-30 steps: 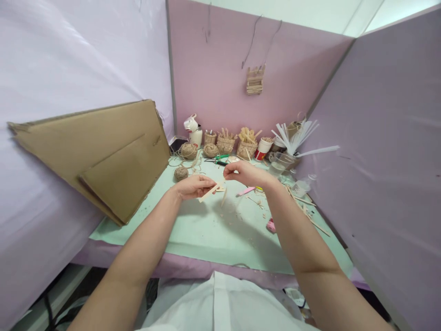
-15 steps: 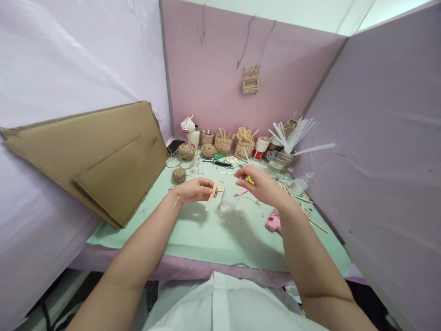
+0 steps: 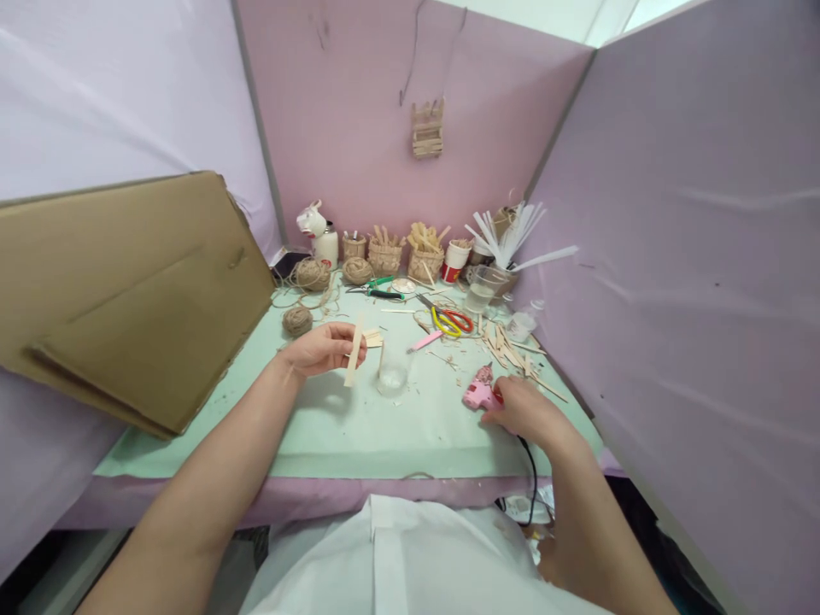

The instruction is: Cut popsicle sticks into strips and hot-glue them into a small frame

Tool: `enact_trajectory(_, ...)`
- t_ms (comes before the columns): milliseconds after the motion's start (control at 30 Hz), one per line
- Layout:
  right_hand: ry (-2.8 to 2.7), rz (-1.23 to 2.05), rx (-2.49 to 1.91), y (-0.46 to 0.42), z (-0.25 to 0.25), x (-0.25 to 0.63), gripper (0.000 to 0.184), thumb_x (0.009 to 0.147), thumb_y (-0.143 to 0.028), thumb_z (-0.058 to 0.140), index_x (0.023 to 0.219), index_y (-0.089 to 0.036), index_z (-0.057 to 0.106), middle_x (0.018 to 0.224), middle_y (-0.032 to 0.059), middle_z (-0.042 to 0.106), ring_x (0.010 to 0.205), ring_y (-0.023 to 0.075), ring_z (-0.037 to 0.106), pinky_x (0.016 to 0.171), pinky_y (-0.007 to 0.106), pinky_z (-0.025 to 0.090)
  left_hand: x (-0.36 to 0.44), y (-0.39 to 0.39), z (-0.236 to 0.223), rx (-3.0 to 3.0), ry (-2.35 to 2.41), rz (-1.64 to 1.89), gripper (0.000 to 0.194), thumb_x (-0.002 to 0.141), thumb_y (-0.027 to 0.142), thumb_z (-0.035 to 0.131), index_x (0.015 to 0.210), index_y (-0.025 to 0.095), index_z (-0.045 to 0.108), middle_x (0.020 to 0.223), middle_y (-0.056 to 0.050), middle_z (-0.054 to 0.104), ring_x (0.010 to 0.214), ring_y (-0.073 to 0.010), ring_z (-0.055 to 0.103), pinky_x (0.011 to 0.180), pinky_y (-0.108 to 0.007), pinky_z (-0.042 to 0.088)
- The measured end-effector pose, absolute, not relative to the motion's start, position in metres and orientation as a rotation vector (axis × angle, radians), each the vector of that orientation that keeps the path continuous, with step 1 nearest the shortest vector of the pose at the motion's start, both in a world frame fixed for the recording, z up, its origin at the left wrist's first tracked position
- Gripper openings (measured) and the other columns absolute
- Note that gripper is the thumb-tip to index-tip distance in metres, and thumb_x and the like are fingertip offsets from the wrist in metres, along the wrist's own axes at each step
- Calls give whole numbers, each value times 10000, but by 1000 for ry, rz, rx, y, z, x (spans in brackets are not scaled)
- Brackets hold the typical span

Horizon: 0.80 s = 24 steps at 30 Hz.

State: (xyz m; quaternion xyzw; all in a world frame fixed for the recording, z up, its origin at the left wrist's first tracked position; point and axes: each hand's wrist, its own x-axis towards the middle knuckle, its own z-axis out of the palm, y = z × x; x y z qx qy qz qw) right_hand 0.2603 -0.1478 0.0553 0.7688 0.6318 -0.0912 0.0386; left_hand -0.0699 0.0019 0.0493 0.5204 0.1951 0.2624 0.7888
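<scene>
My left hand (image 3: 330, 348) pinches a pale wooden craft stick (image 3: 353, 354), tilted upright above the table. Just beyond its fingertips lie a few short sticks (image 3: 373, 338), and to their right is a clear plastic cup (image 3: 392, 377). On the right, my right hand (image 3: 522, 406) has its fingers curled round the handle of a pink hot glue gun (image 3: 477, 391), which rests on the tabletop with its nozzle pointing away from me. Part of the handle is hidden by the hand. A black cord (image 3: 534, 478) runs from the gun over the front edge.
Yellow-and-red scissors (image 3: 452, 321), a pink cutter (image 3: 425, 342) and green-handled pliers (image 3: 384, 293) lie mid-table. Loose wood strips (image 3: 506, 346) litter the right. Twine balls (image 3: 297, 321) and stick-filled baskets (image 3: 425, 263) stand behind. Cardboard (image 3: 160, 325) leans at left.
My right hand has moved down and toward me, from above the cutter onto the glue gun. The left hand still holds the craft stick. The view has shifted to the right.
</scene>
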Motion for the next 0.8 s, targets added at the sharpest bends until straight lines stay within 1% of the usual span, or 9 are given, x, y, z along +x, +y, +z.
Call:
enact_trajectory(67,1906,-263,2373,-146,53,257,287,648,-393,680,795,-170,575,886,98,600,835,241,561,568,268,315,-70,2,49,1101,406,592,276,582,221,801,800,102,682,655,-65,662,582,-132,606,558,-238,480)
enact_trajectory(200,1927,-280,2390,-143,46,260,231,675,-375,652,735,-176,553,833,93,601,746,220,564,521,267,288,-71,3,49,1072,414,630,280,572,208,805,798,102,679,640,-65,662,567,-138,606,535,-240,485)
enact_trajectory(333,2065,-281,2368,-144,48,263,186,743,-361,577,701,-184,539,766,68,593,670,185,538,536,270,309,-72,4,48,1082,421,655,270,567,209,811,773,103,673,685,-66,663,611,-138,614,569,-244,493)
enact_trajectory(433,2299,-373,2382,-151,65,257,210,818,-389,499,752,-195,544,756,43,586,656,170,522,565,273,349,-72,4,47,1108,395,690,261,587,221,804,784,109,673,746,-70,664,668,-138,621,609,-247,494)
enact_trajectory(533,2698,-731,2335,-162,84,240,203,863,-397,476,941,-225,549,908,41,590,790,174,538,630,265,405,-71,4,47,1108,399,715,256,593,221,802,787,115,673,764,-62,664,670,-132,626,622,-245,496)
enact_trajectory(633,2990,-1126,2328,-169,87,214,242,887,-411,452,1017,-225,534,939,48,580,723,155,516,589,261,411,-70,3,48,1107,410,701,252,596,221,800,782,112,672,743,-57,665,636,-125,627,612,-244,500)
enact_trajectory(700,3033,-1414,2354,-171,80,194,303,912,-429,392,1051,-206,543,936,62,595,661,144,500,534,257,392,-68,2,48,1100,425,696,258,586,218,805,774,106,670,708,-51,663,616,-124,627,605,-243,502)
enact_trajectory(767,3018,-1536,2401,-170,71,174,341,911,-451,387,1027,-190,574,906,70,612,665,153,517,499,250,375,-67,2,48,1085,442,697,276,568,215,815,774,105,670,674,-42,658,605,-125,627,603,-243,504)
enact_trajectory(800,3025,-1541,2397,-169,67,165,351,904,-462,400,1018,-184,583,890,71,618,660,157,521,495,252,375,-67,1,48,1078,446,696,286,562,215,819,780,105,670,663,-39,657,603,-125,627,604,-243,504)
